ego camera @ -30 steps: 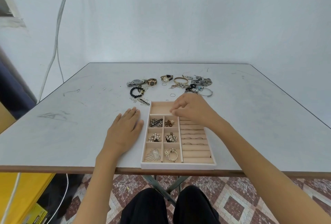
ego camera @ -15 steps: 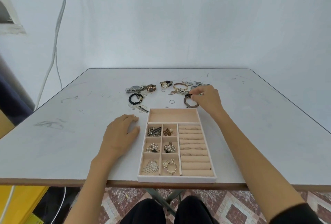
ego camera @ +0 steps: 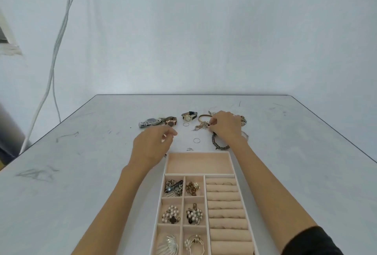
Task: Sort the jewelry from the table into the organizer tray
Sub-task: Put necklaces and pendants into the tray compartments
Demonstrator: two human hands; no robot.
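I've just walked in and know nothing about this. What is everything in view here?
table: one, scuffed white-grey, fills the lower view
organizer tray: one, beige, near edge, centre
brooches and pearl pieces: six compartments' worth, gold, pearl, silver, tray's left side
ring rolls: a stack, beige, tray's right side
watches: three, silver, rose-gold, gold with black strap, beyond the tray
thin rings: two, pale metal, loose beyond the tray
gold bangle: one, beside the right hand
gold tangle: one, at the right fingertips
braided bracelet: one, dark, by the right wrist
cables: white, left wall
left hand: fingers curled, hold unclear
right hand: pinches the gold tangle
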